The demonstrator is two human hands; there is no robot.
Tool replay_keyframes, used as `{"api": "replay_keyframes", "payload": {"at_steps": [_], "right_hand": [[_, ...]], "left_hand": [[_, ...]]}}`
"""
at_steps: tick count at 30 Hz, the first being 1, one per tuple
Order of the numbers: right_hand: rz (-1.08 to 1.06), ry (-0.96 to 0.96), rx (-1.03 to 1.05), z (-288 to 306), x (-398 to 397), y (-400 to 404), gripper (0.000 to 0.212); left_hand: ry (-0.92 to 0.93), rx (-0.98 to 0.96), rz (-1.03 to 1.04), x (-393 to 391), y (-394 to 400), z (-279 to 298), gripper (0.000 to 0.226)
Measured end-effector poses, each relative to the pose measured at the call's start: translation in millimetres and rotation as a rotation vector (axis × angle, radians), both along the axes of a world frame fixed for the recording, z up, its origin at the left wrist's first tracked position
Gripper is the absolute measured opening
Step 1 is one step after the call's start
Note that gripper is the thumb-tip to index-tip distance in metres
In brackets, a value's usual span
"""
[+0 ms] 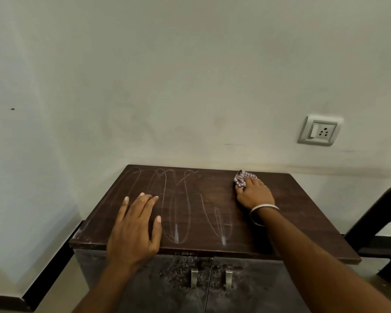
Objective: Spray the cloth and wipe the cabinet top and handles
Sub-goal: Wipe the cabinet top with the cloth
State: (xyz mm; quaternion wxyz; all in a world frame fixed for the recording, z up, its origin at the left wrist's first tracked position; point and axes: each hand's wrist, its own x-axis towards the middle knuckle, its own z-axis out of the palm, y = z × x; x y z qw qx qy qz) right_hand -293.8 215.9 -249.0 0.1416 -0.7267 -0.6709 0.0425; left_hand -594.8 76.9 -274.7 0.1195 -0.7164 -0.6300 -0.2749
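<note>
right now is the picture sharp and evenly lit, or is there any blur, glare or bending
Head view: mostly sharp, with soft, dim, even light and no glare. The wide-angle lens bends the cabinet top edges and the wall socket leans. The right hand on the checked cloth is slightly soft. The left hand casts only a faint shadow.

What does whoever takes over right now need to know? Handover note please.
Left hand: flat on the cabinet top, front left, holding nothing.
Right hand: grip shut on the cloth, pressed on the top near the back edge, right of centre.
Done: looping wipe streaks cover the left and middle of the top.
Left: the right side shows no streaks; both handles on the dusty doors look untouched. No spray bottle in view.
</note>
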Motion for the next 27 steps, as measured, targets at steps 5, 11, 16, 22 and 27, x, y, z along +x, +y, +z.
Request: {"api": "replay_keyframes", "payload": {"at_steps": [5, 11, 16, 22, 27], "right_hand": [[0.216, -0.011, 0.055, -1.4, -79.7, -35.2, 0.055], [0.312, 0.023, 0.049, -2.5, -89.0, -53.1, 0.056], [0.119, 0.007, 0.048, -1.3, -11.5, -51.5, 0.057], [-0.078, -0.005, -0.013, 0.0, 50.0, -54.8, 0.059], [0.038, -0.001, 0.031, -1.5, -15.1, -76.1, 0.057]], "left_hand": [[0.009, 0.003, -0.001, 1.2, -0.3, 0.7, 0.057], [-0.01, 0.004, 0.014, 0.3, -1.8, 2.3, 0.058], [-0.003, 0.013, 0.01, 0.1, -3.1, 2.0, 0.057], [0.005, 0.009, 0.024, 2.6, -4.1, 3.6, 0.057], [0.015, -0.005, 0.035, 3.1, -4.5, 4.6, 0.058]]}}
